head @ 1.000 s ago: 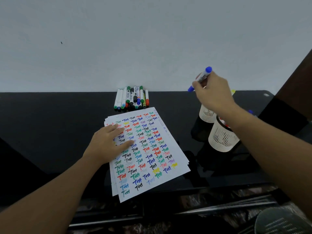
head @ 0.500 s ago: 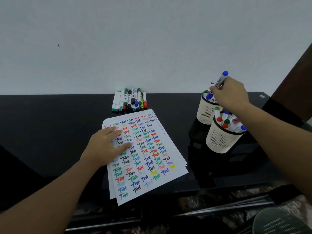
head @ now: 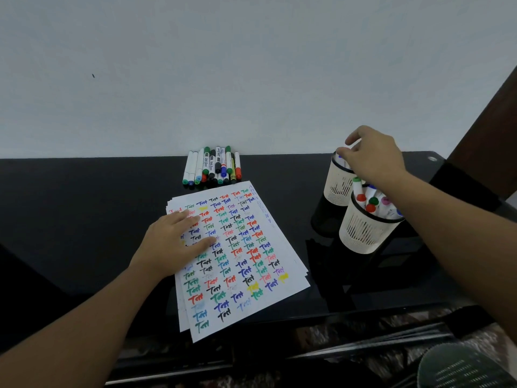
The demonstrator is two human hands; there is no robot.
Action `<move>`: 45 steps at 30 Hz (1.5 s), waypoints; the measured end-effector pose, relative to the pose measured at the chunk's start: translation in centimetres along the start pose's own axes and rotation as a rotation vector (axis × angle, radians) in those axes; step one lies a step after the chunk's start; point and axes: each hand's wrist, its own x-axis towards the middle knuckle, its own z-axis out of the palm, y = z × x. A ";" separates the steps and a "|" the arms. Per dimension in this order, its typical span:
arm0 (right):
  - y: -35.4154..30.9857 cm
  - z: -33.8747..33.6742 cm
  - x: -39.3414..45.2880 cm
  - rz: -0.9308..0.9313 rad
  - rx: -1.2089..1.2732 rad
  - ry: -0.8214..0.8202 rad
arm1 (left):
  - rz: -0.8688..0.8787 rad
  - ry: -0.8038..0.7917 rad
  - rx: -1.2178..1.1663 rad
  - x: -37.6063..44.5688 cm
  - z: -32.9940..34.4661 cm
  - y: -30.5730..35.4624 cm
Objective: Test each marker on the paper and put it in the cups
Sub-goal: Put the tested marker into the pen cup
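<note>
A stack of white paper [head: 251, 256] covered with coloured "Test" marks lies on the black table [head: 84, 208]. My left hand [head: 170, 242] presses flat on its left part. Two white perforated cups stand at the right: the far cup [head: 337, 187] and the near cup [head: 363, 233], which holds several markers with red, green and purple caps. My right hand [head: 375, 156] hovers over the far cup with loosely spread fingers. A blue marker end [head: 340, 157] shows at the cup's rim just under my thumb. Several loose markers [head: 212, 166] lie in a row behind the paper.
A white wall rises right behind the table. A dark brown panel [head: 486, 130] stands at the far right. A round mesh object [head: 458, 368] sits below the table's front edge at the lower right.
My right hand has lowered the blue marker into the far cup and its fingers have spread. My left hand has stayed on the paper.
</note>
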 end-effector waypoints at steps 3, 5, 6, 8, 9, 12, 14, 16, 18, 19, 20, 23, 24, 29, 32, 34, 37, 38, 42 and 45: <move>-1.1 0.0 0.1 -0.049 0.002 0.000 | -0.004 -0.002 0.005 0.0 -0.1 0.1; -2.1 0.2 -0.1 -0.100 0.001 -0.013 | -0.003 0.001 -0.001 0.0 -0.1 0.1; -2.7 0.4 -0.3 -0.126 0.005 -0.026 | -0.003 0.002 -0.005 0.0 -0.1 0.1; -4.1 1.1 -0.8 -0.182 0.024 -0.069 | -0.006 0.002 -0.009 -0.1 0.0 0.2; -4.8 1.6 -1.1 -0.215 0.026 -0.101 | -0.011 0.002 -0.012 -0.1 0.0 0.2; -7.1 3.7 -2.1 -0.357 -0.048 -0.255 | -0.019 -0.004 0.004 -0.1 0.0 0.1; -8.3 5.7 -2.7 -0.432 -0.115 -0.361 | -0.022 -0.020 0.012 0.0 -0.1 0.2; -9.1 8.1 -3.0 -0.450 -0.139 -0.444 | -0.024 -0.033 0.010 0.0 -0.1 0.2; -9.4 10.7 -2.8 -0.440 -0.136 -0.503 | -0.025 -0.037 0.002 0.0 -0.2 0.2; -9.4 12.1 -2.5 -0.431 -0.132 -0.523 | -0.025 -0.035 -0.004 0.0 -0.1 0.1; -9.4 13.3 -2.1 -0.420 -0.128 -0.534 | -0.023 -0.030 -0.008 0.1 0.0 0.0; -9.4 16.3 -0.6 -0.386 -0.140 -0.538 | -0.016 -0.008 -0.015 0.3 0.3 -0.4; -9.6 17.2 0.0 -0.377 -0.153 -0.543 | -0.014 -0.005 -0.017 0.3 0.3 -0.5; -10.9 19.6 2.2 -0.362 -0.222 -0.546 | -0.007 -0.005 -0.007 0.4 0.5 -0.6; -11.2 20.5 3.1 -0.395 -0.268 -0.532 | -0.001 0.008 -0.010 0.5 0.6 -0.8; -11.1 20.8 3.3 -0.411 -0.280 -0.510 | 0.002 0.009 -0.012 0.6 0.6 -0.8; -10.8 21.0 3.6 -0.452 -0.299 -0.451 | 0.002 0.009 -0.016 0.6 0.6 -0.8; -10.6 21.1 3.7 -0.473 -0.318 -0.436 | 0.000 0.004 -0.014 0.6 0.6 -0.9; -9.8 21.2 4.1 -0.582 -0.400 -0.359 | -0.002 -0.006 -0.004 0.6 0.5 -0.8; -9.5 21.0 4.5 -0.681 -0.477 -0.294 | -0.006 -0.017 -0.002 0.5 0.4 -0.6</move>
